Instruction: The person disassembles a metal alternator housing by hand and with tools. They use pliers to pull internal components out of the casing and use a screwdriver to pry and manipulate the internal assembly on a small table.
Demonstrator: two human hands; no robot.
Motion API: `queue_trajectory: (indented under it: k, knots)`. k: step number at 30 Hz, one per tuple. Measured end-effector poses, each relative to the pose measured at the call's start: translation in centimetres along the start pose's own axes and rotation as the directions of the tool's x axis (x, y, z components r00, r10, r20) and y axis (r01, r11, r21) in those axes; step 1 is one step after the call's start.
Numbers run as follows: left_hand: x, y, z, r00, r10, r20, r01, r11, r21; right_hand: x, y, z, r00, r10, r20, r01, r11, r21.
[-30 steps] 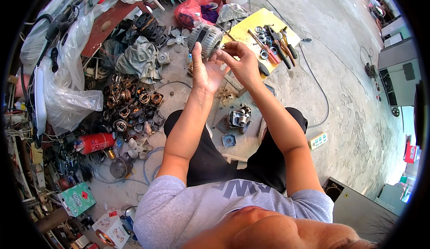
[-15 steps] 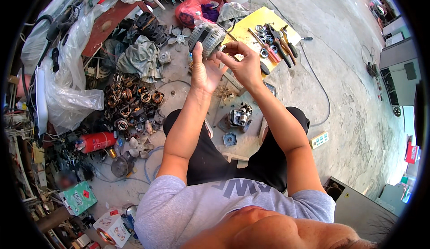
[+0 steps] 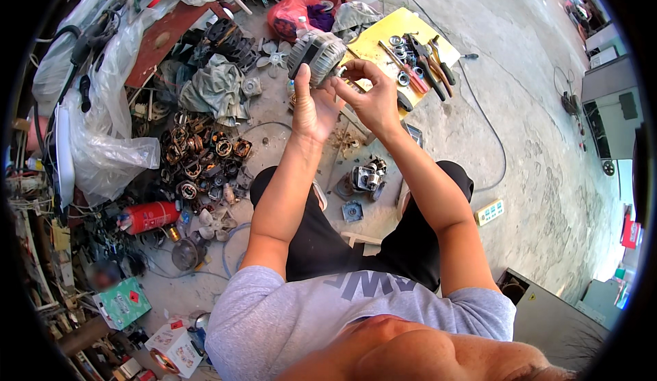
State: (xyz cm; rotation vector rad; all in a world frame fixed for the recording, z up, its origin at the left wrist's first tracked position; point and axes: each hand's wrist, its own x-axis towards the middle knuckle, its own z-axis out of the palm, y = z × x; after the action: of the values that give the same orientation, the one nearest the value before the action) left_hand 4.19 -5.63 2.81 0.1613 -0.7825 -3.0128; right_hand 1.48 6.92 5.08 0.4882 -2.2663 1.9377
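A grey electric motor with a ribbed metal housing point(image 3: 327, 54) is held up in front of me, beyond my knees. My left hand point(image 3: 313, 112) supports it from the near side, thumb raised along the housing and fingers mostly hidden beneath. At the motor's right end, my right hand point(image 3: 375, 100) has thumb and index finger pinched together. A small pale bit shows by those fingertips, too small to make out. On the floor below are a partly open motor point(image 3: 368, 178) and a square bluish metal part point(image 3: 352, 211).
A yellow board point(image 3: 393, 28) bears pliers point(image 3: 431, 73), a red-handled screwdriver point(image 3: 404, 67) and several bearings. Copper windings point(image 3: 198, 148) are heaped at left, near a red cylinder point(image 3: 149, 217). A fan blade point(image 3: 275, 58) lies beyond. A power strip point(image 3: 489, 212) and a cable are at right.
My right thumb and index finger have shifted slightly at the motor's end, the index finger now more arched. The motor and my left hand stay almost in place.
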Motion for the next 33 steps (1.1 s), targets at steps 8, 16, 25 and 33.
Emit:
queue_trajectory:
  k: [8,16,25,33]
  knots:
    - [-0.3,-0.3,-0.3,0.997,0.069,0.037,-0.073,0.989,0.13,-0.1,1.6,-0.2,0.981,0.126,0.148,-0.176,0.901,0.396]
    - [-0.9,3.0,1.6,0.97,0.197,0.143,-0.243,0.797,0.553,0.6,0.6,-2.0,0.965,0.198,0.17,-0.249,0.893,0.376]
    - [-0.4,3.1,-3.5,0.985,-0.175,-0.001,0.171,0.963,0.206,3.7,2.2,-5.8,0.977,0.204,0.055,-0.154,0.865,-0.478]
    - [-1.0,5.2,-4.6,0.975,-0.177,-0.137,0.195,0.972,0.128,1.5,10.1,-6.7,0.961,0.171,0.217,0.143,0.364,-0.92]
